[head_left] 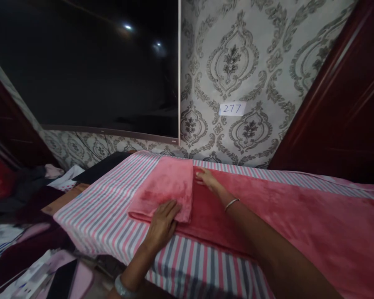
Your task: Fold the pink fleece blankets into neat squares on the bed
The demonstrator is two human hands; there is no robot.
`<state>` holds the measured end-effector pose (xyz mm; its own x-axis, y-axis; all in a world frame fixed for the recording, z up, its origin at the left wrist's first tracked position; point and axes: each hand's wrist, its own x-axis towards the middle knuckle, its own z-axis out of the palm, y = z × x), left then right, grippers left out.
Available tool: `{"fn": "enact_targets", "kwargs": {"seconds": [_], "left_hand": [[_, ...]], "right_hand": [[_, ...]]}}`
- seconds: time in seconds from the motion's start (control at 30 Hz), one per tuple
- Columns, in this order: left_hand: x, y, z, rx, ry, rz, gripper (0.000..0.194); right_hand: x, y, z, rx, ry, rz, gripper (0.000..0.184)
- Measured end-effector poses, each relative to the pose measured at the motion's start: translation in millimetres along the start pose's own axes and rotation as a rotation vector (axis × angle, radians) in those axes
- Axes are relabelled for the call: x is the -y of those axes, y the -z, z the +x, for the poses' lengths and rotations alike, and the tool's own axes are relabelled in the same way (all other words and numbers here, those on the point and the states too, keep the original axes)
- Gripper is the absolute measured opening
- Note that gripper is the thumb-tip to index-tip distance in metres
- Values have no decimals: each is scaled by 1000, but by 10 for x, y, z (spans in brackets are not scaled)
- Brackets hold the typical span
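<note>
A pink-red plush blanket point(283, 207) lies in a long folded strip. Its left end is doubled back into a lighter pink flap point(171, 182). My left hand point(162, 222) rests on the flap's near edge, fingers laid out over the fabric and the thumb beside them. Close to the flap's far right corner is my right hand point(206, 177), with fingers slightly apart and touching the darker layer. Under the blanket spreads a striped pink, grey and white cloth point(106, 207).
A large dark television point(90, 70) hangs on the patterned wall, beside a paper label point(232, 109) reading 277. A dark red door point(336, 104) stands at the right. Clothes point(6, 241) and a dark phone-like object point(62, 280) lie at the lower left.
</note>
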<state>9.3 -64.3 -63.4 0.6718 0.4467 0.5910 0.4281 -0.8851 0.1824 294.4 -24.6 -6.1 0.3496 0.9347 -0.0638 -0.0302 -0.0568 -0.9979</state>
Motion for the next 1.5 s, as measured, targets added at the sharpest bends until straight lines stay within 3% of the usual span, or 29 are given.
{"fn": "enact_targets", "kwargs": {"seconds": [0.23, 0.4, 0.53, 0.7, 0.83, 1.1, 1.37, 1.5], "left_hand": [[-73, 64, 40, -10, -46, 87, 47], [-105, 163, 56, -150, -147, 126, 40], [-124, 222, 31, -285, -225, 113, 44], [-181, 139, 19, -116, -273, 143, 39], [-165, 76, 0, -89, -279, 172, 40], [-267, 146, 64, -100, -304, 231, 42], [-470, -47, 27, 32, -217, 197, 44], [-485, 147, 53, 70, -236, 10, 37]], "right_hand": [[-60, -320, 386, -8, 24, -137, 65], [-45, -400, 482, -102, 131, -227, 67], [-113, -303, 369, -215, 273, -292, 73], [-349, -2, 177, -265, 212, -509, 73], [-419, 109, 153, -221, 166, -538, 69], [-216, 48, 209, -249, 189, -545, 71], [-146, 112, -20, -240, 106, -691, 69], [10, -54, -240, -272, 149, -804, 70]]}}
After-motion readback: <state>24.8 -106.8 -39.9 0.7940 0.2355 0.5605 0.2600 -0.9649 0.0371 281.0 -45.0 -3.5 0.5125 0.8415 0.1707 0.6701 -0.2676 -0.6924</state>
